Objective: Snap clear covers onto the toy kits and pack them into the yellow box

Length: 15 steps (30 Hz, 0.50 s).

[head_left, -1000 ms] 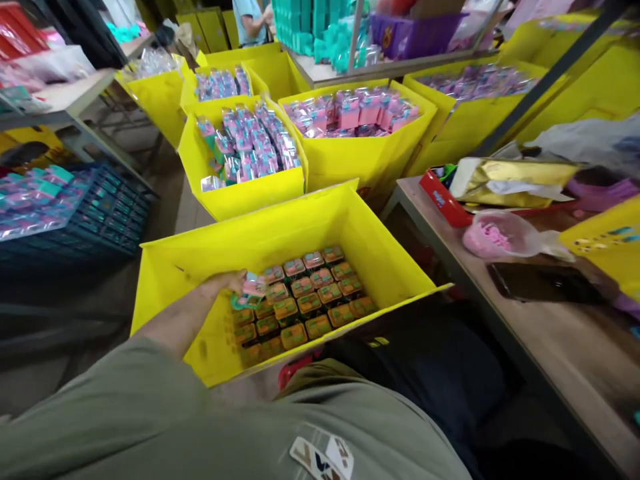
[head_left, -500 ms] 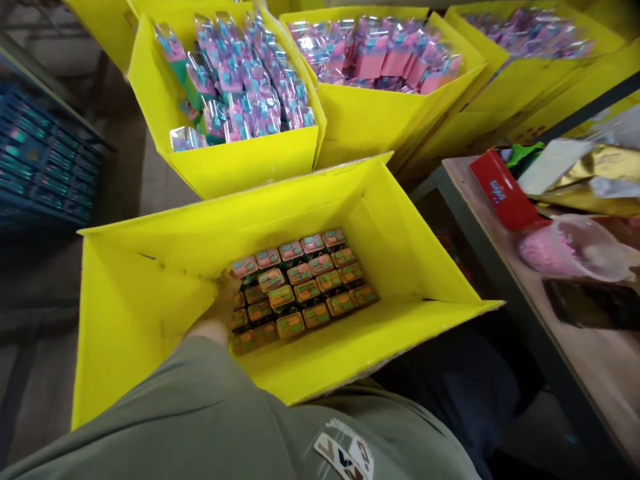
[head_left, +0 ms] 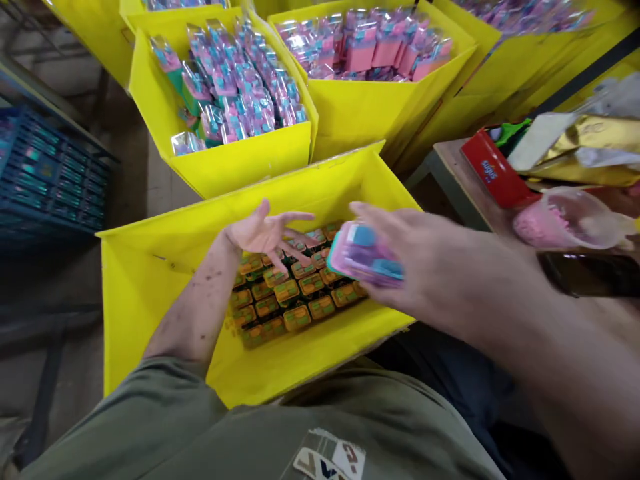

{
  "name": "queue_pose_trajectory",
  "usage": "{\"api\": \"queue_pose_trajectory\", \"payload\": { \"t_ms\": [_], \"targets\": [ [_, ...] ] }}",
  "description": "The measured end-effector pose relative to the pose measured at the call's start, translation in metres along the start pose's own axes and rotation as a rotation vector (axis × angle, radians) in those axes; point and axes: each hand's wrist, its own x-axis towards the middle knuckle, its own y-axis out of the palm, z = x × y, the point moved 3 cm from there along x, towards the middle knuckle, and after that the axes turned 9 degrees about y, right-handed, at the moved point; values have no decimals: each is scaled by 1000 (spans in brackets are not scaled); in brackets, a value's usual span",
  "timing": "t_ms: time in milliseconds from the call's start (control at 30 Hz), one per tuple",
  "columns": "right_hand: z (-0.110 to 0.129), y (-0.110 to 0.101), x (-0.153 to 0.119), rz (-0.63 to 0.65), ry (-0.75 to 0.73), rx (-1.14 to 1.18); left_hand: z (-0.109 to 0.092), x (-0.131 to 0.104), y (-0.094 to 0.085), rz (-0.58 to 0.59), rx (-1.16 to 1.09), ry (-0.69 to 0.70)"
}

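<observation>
My left hand (head_left: 267, 233) is over the yellow box (head_left: 150, 280), its fingers spread and nothing in it. From the right, my right hand (head_left: 415, 260) grips a small clear-lidded plastic pack (head_left: 365, 253) with pink and blue contents and a teal edge. The pack is above the box's right part, tilted and slightly blurred. Below both hands, rows of similar packs (head_left: 297, 318) stand close together on the box floor, looking orange and green in the yellow light. My hands hide some of those in the back rows.
Behind stand more yellow boxes (head_left: 370, 110) filled with packs. At left is a blue plastic crate (head_left: 55, 180). The table at right bears a red box (head_left: 493, 170), a clear cup with pink bits (head_left: 565, 217) and a phone (head_left: 590, 273).
My left hand has risen from the packs at the box's left side and opened over the middle. My right hand has entered from the right holding a pack. The view has shifted slightly.
</observation>
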Motion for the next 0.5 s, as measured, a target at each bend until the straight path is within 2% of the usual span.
{"api": "queue_pose_trajectory", "payload": {
  "t_ms": [33,100,167,233,267,333,400,500],
  "targets": [
    [9,18,9,53,-42,-77,-13,7,15,62,9,95],
    [23,60,22,130,-76,-195,-17,19,44,111,125,185],
    [31,96,25,195,-39,-193,4,27,59,98,183,168],
    [32,114,19,275,-25,-140,41,22,56,39,96,27],
    [30,114,14,295,-37,-101,62,13,48,-23,38,-88],
    [20,93,0,279,-86,-10,101,-17,27,-191,-5,-338],
    [3,56,-19,248,-126,94,130,-53,9,-322,60,-505],
    [-21,-2,-60,210,-107,171,159,-93,0,-481,241,-626]
  ]
}}
